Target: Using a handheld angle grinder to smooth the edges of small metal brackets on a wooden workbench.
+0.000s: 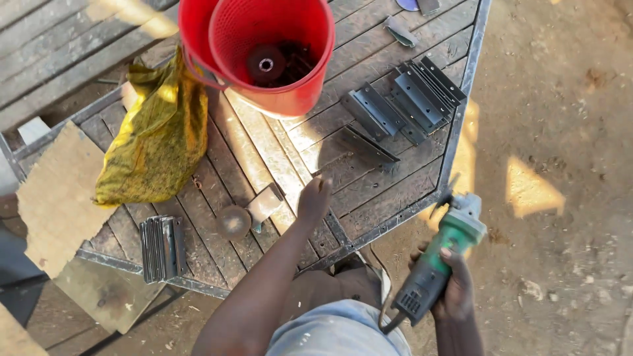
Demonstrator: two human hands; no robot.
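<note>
The right hand [455, 290] is clamped around a green angle grinder [438, 260], its long body slanting up-right, head pointing away from the person.

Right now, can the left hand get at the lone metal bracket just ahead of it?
Probably yes: the left hand rests on the table just short of the lone metal bracket, with bare slats between them.

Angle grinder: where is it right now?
Head view, lower right: the green angle grinder is in the right hand, held off the table's edge over the dirt ground.
</note>
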